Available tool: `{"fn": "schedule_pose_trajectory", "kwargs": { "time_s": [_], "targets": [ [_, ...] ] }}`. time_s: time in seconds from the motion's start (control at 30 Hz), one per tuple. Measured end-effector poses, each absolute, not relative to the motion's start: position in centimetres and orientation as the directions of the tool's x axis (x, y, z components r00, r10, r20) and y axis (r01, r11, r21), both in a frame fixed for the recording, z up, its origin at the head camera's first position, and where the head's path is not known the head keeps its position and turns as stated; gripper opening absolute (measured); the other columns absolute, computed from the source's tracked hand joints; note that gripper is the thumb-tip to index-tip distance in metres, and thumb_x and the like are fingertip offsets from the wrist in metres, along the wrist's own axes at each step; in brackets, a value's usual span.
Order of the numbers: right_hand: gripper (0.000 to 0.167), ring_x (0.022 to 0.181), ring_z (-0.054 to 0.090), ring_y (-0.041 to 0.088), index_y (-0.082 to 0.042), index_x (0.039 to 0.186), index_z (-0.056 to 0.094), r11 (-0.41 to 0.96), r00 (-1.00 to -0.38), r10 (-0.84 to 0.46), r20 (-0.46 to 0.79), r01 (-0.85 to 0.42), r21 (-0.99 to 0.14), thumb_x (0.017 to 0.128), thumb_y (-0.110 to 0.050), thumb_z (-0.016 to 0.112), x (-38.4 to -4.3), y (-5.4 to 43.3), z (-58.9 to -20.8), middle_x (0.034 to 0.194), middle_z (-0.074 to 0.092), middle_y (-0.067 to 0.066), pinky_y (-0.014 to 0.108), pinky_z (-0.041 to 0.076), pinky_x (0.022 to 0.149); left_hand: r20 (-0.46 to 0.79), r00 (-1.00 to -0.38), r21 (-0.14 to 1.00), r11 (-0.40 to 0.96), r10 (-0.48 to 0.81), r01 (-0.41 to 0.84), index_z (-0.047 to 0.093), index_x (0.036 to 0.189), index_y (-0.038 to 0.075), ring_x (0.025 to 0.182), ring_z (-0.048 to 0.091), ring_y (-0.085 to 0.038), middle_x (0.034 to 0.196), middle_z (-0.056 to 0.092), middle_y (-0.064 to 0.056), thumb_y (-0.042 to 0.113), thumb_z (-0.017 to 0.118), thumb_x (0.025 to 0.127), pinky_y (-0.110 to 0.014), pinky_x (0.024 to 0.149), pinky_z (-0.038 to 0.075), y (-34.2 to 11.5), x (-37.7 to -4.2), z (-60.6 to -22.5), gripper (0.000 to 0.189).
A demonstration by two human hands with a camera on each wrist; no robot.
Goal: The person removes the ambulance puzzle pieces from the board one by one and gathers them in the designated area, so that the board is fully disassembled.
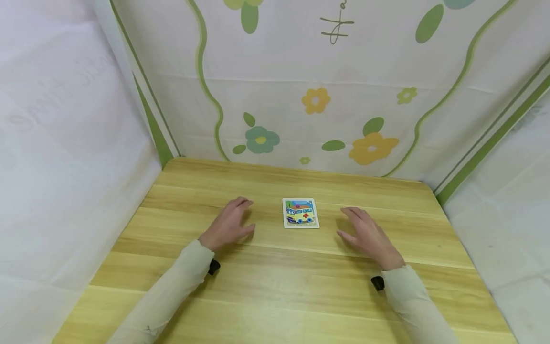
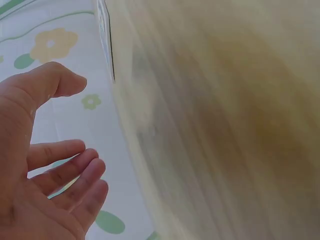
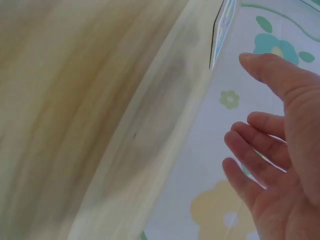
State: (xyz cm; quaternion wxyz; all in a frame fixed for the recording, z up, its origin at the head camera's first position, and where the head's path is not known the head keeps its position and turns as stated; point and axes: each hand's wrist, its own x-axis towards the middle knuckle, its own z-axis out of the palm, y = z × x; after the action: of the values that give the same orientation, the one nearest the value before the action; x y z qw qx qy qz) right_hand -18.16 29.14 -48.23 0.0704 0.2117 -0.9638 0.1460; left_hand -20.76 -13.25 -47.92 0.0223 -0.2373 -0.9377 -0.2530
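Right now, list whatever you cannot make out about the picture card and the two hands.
- Picture card, head view: too small to read its drawing beyond a yellow vehicle.
- Card, wrist views: only a thin edge shows, and motion blur smears the table.
- Left hand and right hand, head view: seen from the back, so whether the palms touch the table is hidden.
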Motion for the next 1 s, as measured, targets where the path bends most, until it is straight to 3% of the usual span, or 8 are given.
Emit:
{"fn": "schedule_pose_trajectory", "kwargs": {
  "time_s": [0.37,0.6,1.0],
  "targets": [
    [0.056,0.128,0.063,0.038,0.003,0.14,0.062,0.823,-0.891,-0.437,0.125,-0.452,-0.344,0.095,-0.024,0.081,-21.1,25.5,-48.3,0.134,0.068,0.019,0.056,0.049,0.112,0.101,-0.888,0.567,0.707,0.449,0.422,0.061,0.143,-0.004,0.13,0.061,-0.035,0.14,0.064,-0.019,0.018,0.08,0.09,-0.049,0.113,0.05,-9.9,-23.9,-47.7,0.061],
    [0.054,0.127,0.065,0.037,0.005,0.138,0.064,0.799,-0.866,-0.491,0.091,-0.49,-0.35,0.095,-0.022,0.081,-23.0,22.2,-47.9,0.132,0.069,0.019,0.053,0.05,0.113,0.068,-0.888,0.575,0.71,0.455,0.407,0.061,0.143,-0.001,0.13,0.061,-0.031,0.14,0.064,-0.015,0.018,0.08,0.09,-0.045,0.114,0.05,-7.8,-25.5,-48.5,0.06],
    [0.042,0.115,0.069,0.033,0.006,0.132,0.067,0.751,-0.796,-0.606,-0.012,-0.567,-0.338,0.095,-0.012,0.08,-26.9,17.7,-46.8,0.125,0.071,0.019,0.046,0.058,0.101,0.077,-0.852,0.603,0.657,0.518,0.453,0.062,0.14,-0.003,0.126,0.063,-0.031,0.136,0.066,-0.017,0.021,0.077,0.092,-0.045,0.112,0.051,-5.9,-28.2,-50.1,0.056]
  ]
}}
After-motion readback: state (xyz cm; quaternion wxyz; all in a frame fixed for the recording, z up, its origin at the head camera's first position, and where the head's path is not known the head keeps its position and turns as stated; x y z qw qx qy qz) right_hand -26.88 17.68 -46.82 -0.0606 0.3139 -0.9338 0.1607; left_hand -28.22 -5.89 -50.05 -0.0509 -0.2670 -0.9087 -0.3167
